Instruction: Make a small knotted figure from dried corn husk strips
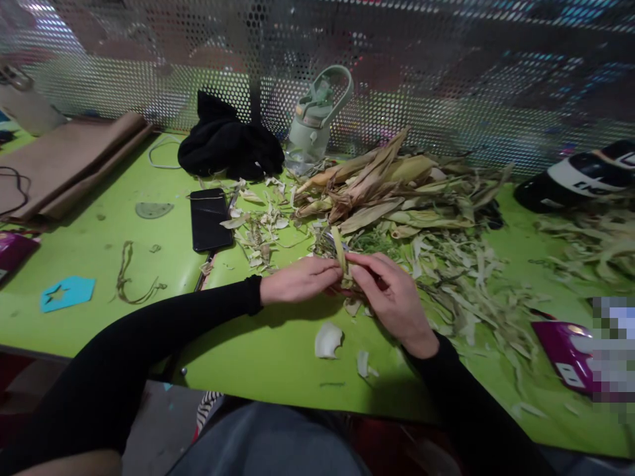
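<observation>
Yellow-green, a husk strip (338, 246) stood nearly upright at the near side of the husk pile (380, 188), clamped low in the left hand (300, 279), fingers together. The right hand (394, 301) reached its edge; whether those fingertips gripped, I could not tell.

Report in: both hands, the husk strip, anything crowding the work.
Left hand pinching yellowish husk strip. Right hand at strip, grip unclear. Dried corn husks heaped just beyond; shredded husk littering right side.
</observation>
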A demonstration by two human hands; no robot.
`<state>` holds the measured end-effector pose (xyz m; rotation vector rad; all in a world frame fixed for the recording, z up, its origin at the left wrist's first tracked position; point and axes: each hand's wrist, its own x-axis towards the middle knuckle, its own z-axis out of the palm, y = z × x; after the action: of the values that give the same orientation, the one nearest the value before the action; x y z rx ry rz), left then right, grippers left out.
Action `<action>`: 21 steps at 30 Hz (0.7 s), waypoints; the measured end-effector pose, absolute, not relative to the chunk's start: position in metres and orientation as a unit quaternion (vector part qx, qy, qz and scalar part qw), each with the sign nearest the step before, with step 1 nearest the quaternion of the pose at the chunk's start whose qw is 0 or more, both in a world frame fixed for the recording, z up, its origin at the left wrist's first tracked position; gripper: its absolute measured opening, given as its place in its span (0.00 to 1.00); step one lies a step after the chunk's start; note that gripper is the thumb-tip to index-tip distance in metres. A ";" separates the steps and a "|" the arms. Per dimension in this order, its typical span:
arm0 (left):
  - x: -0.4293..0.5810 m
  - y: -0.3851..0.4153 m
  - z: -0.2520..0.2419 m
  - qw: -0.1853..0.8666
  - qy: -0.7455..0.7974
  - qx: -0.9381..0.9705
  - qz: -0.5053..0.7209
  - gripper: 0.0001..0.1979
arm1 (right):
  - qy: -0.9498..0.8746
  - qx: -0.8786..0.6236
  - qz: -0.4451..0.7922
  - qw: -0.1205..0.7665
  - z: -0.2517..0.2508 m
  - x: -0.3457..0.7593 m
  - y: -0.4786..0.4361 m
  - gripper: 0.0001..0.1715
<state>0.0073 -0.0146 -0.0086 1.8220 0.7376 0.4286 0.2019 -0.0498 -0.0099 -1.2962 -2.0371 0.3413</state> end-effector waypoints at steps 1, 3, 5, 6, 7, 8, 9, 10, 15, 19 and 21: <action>0.008 -0.015 -0.008 0.527 0.312 0.774 0.160 0.15 | -0.783 -0.505 0.111 0.346 -0.009 0.203 -0.049 0.17; 0.009 -0.017 -0.007 0.504 0.319 0.795 0.115 0.15 | -0.783 -0.509 0.051 0.353 -0.009 0.203 -0.048 0.17; 0.012 -0.020 -0.007 0.473 0.332 0.812 0.083 0.15 | -0.796 -0.486 0.012 0.361 -0.010 0.203 -0.048 0.15; 0.013 -0.021 -0.006 0.460 0.339 0.817 0.075 0.15 | -0.806 -0.468 0.011 0.363 -0.010 0.203 -0.048 0.14; 0.013 -0.022 -0.007 0.453 0.345 0.819 0.074 0.15 | -0.815 -0.450 0.020 0.365 -0.010 0.202 -0.049 0.13; 0.014 -0.023 -0.007 0.453 0.349 0.817 0.075 0.16 | -0.822 -0.434 0.033 0.366 -0.010 0.201 -0.049 0.12; 0.014 -0.024 -0.007 0.459 0.351 0.813 0.078 0.16 | -0.828 -0.423 0.049 0.365 -0.009 0.201 -0.050 0.13; 0.014 -0.024 -0.007 0.467 0.352 0.807 0.079 0.17 | -0.833 -0.414 0.062 0.361 -0.008 0.200 -0.051 0.13; 0.014 -0.025 -0.011 0.520 0.354 0.774 0.080 0.16 | -0.850 -0.378 0.098 0.353 -0.005 0.200 -0.052 0.14; 0.015 -0.028 -0.014 0.601 0.335 0.720 0.095 0.16 | -0.818 -0.423 0.123 0.371 -0.010 0.199 -0.055 0.15; 0.016 -0.028 -0.016 0.624 0.325 0.703 0.102 0.15 | -0.793 -0.457 0.116 0.386 -0.012 0.198 -0.057 0.13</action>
<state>0.0155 -0.0285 -0.0159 1.6138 0.7466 0.2333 0.1984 -0.0570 -0.0122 -1.1637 -2.0188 0.2963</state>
